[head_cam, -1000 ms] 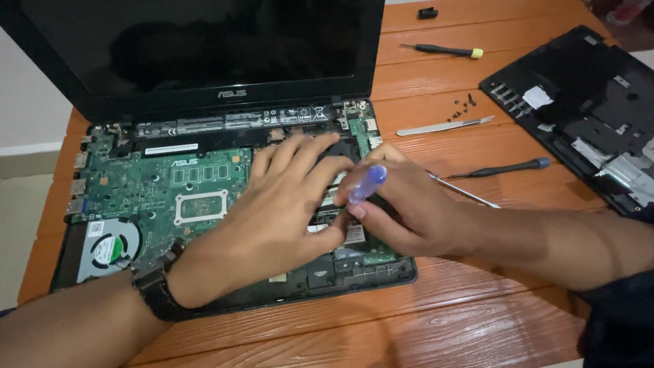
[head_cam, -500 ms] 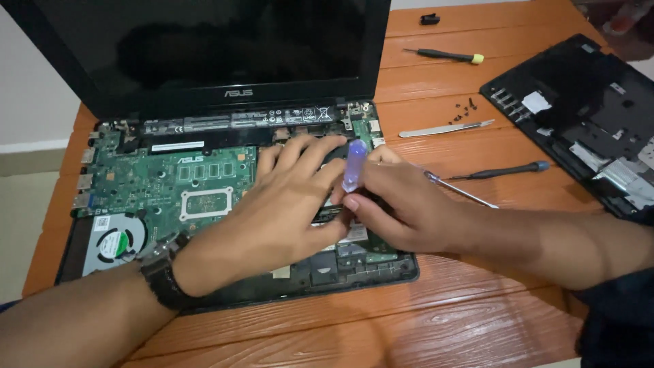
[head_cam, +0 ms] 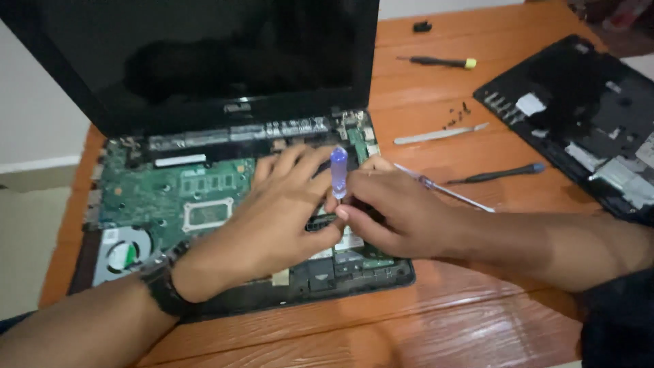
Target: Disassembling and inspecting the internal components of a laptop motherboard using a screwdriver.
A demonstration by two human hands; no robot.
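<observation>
Upright, the screwdriver (head_cam: 338, 172) stands in the right hand (head_cam: 398, 212) (fingertips pinching).

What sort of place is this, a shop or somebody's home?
Probably a small repair bench, at home or in a shop; I cannot tell which. A laptop lies opened on a wooden table, its removed cover set aside, with screwdrivers and loose screws scattered nearby.

screwdriver (head_cam: 338, 173) tipped upright, from slanted
</observation>
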